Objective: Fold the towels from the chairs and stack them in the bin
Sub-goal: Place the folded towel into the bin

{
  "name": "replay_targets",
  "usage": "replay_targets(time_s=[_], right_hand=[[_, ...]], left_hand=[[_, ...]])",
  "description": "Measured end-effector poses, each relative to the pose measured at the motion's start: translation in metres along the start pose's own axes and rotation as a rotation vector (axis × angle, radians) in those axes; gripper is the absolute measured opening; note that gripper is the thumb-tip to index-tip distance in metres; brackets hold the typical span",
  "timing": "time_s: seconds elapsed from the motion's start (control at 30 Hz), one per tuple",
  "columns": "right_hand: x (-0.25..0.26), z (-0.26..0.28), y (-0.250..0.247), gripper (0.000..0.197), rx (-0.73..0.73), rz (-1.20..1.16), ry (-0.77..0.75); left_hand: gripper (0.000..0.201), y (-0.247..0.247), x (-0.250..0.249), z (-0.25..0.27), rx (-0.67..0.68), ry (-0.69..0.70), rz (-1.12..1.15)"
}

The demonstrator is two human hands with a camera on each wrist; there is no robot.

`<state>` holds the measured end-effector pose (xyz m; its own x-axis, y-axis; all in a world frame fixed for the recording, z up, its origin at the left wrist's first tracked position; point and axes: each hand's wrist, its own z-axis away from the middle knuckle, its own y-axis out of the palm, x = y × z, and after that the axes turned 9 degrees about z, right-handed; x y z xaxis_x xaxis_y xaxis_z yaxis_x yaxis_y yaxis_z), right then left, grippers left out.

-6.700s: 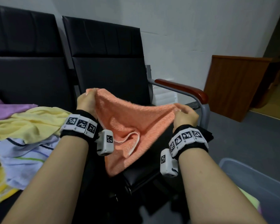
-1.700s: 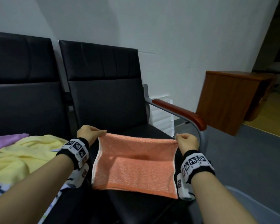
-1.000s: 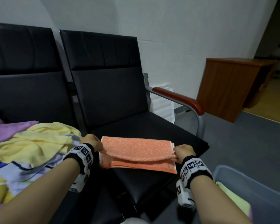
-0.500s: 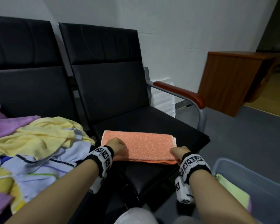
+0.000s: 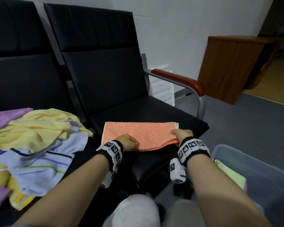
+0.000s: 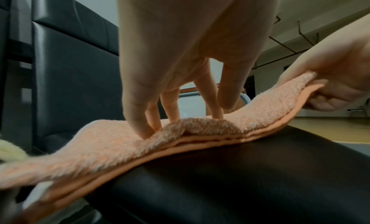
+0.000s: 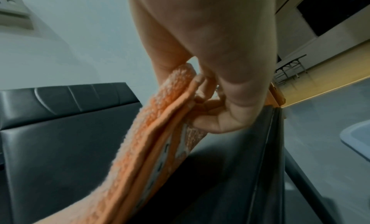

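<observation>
1. The folded orange towel (image 5: 138, 135) lay on the black chair seat (image 5: 154, 112) near its front edge, with bare seat behind it up to the backrest and out to the armrest (image 5: 179, 81).
2. The left hand (image 5: 128, 142) pressed down on the towel's near left part; the left wrist view showed its fingertips (image 6: 144, 129) bent onto the pile, bunching a small ridge.
3. The right hand (image 5: 181, 135) pinched the towel's right end, thumb above and curled fingers (image 7: 210, 123) beneath, lifting that end off the seat; only the wrist views showed the stacked layers.
4. A loose heap of towels (image 5: 31, 141) covered the neighbouring seat.
5. The translucent bin (image 5: 261, 163) stood on the floor at lower right, holding a green towel (image 5: 229, 174).
</observation>
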<state>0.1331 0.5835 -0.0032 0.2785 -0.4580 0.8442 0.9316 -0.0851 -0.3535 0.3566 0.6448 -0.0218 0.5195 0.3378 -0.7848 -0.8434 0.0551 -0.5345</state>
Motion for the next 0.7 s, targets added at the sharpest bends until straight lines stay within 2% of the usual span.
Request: replay_targets(time_s=[0.37,0.5,0.63,0.7], right_hand=[[0.025,0.01,-0.013,0.042,-0.071,-0.145,-0.055],[0.044,0.028,-0.01,0.032,-0.03,-0.157,-0.117],[0.059,0.043,0.007,0.033,-0.006,-0.12,-0.2],[0.063,0.05,0.017,0.039,0.021,-0.088,-0.216]], left_hand=[[0.02,0.033,-0.028,0.009,0.04,0.032,-0.011],[0.019,0.051,-0.042,0.012,0.09,0.05,0.045],[0.013,0.062,-0.045,0.014,0.188,0.102,0.21],[0.015,0.059,-0.043,0.015,0.193,0.111,0.306]])
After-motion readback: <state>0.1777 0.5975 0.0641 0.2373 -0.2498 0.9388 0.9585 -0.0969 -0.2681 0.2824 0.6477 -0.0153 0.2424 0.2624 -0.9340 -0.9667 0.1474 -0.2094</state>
